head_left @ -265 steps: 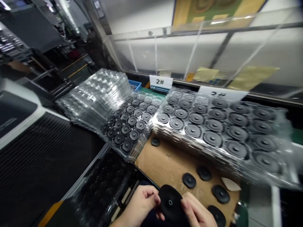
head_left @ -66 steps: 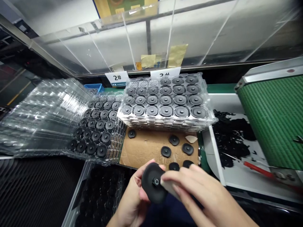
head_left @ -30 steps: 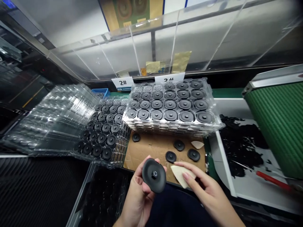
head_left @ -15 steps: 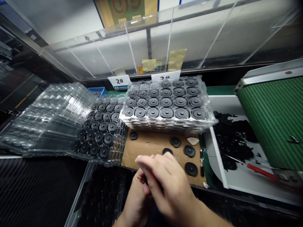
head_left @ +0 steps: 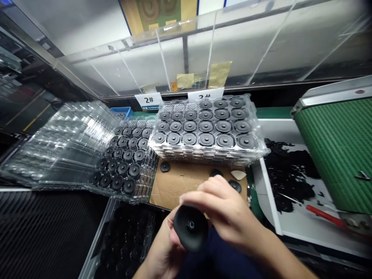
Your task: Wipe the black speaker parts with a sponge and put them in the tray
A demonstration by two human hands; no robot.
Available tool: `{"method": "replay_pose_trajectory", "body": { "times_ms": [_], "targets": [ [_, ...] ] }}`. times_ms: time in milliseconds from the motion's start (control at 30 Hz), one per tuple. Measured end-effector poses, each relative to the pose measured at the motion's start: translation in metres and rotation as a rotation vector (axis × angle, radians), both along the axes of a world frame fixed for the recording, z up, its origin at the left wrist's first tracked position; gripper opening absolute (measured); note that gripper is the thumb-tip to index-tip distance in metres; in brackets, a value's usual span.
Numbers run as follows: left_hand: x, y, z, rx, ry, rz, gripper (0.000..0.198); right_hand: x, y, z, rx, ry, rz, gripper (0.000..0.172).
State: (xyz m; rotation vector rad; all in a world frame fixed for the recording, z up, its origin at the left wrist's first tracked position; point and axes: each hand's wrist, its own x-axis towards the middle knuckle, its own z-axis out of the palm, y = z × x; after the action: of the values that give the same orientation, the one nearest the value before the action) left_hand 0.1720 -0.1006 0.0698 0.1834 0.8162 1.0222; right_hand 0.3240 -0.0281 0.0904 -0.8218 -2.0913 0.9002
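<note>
Grip first: a black disc (head_left: 190, 238) is pinched at its left edge by the left hand (head_left: 166, 243), with the raised centre hub turned upward. The right hand (head_left: 228, 205) is curled over the top rim, fingers pretty much bunched together and tips brought right up to the edge; whether anything's pinched in that grip can't be told, since the palm side is hidden. All this is held by the near side of a cardboard sheet (head_left: 176, 184), where loose discs (head_left: 165, 167) are scattered, two partly covered by the right hand, and a pale wedge (head_left: 238, 175) is seen too. Just behind, more discs are seated in stacked clear trays (head_left: 203, 154).
</note>
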Motion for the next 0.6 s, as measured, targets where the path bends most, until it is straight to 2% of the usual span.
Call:
{"method": "replay_pose_trajectory", "body": {
  "times_ms": [67,133,233,300,367,400,467,533,600],
  "targets": [
    [-0.004,-0.002,0.003,-0.026,-0.074,0.005,0.055,0.01,-0.007,-0.016,-0.25,0.017,-0.198,0.025],
    [-0.006,-0.003,0.004,-0.03,-0.114,0.015,0.059,0.018,-0.021,-0.039,-0.536,0.062,-0.312,0.024],
    [-0.008,-0.003,0.004,-0.038,-0.127,0.033,0.058,0.023,-0.043,-0.078,-0.828,0.095,-0.309,0.032],
    [-0.007,-0.002,0.003,-0.047,-0.137,0.034,0.058,0.026,-0.05,-0.095,-0.885,0.077,-0.301,0.035],
    [-0.005,-0.001,0.003,-0.05,-0.141,0.03,0.058,0.03,-0.048,-0.097,-0.873,0.055,-0.335,0.037],
    [-0.004,-0.001,0.003,-0.049,-0.142,0.025,0.058,0.032,-0.045,-0.091,-0.858,0.053,-0.361,0.037],
    [-0.001,-0.001,0.004,-0.053,-0.135,0.013,0.057,0.036,-0.038,-0.069,-0.75,0.078,-0.439,0.032],
    [0.004,0.0,0.004,-0.071,-0.104,-0.006,0.058,0.035,-0.033,-0.039,-0.466,0.14,-0.468,0.026],
    [0.008,0.0,0.004,-0.089,-0.035,-0.022,0.06,0.028,-0.028,-0.013,-0.068,0.188,-0.328,0.026]
  ]
}}
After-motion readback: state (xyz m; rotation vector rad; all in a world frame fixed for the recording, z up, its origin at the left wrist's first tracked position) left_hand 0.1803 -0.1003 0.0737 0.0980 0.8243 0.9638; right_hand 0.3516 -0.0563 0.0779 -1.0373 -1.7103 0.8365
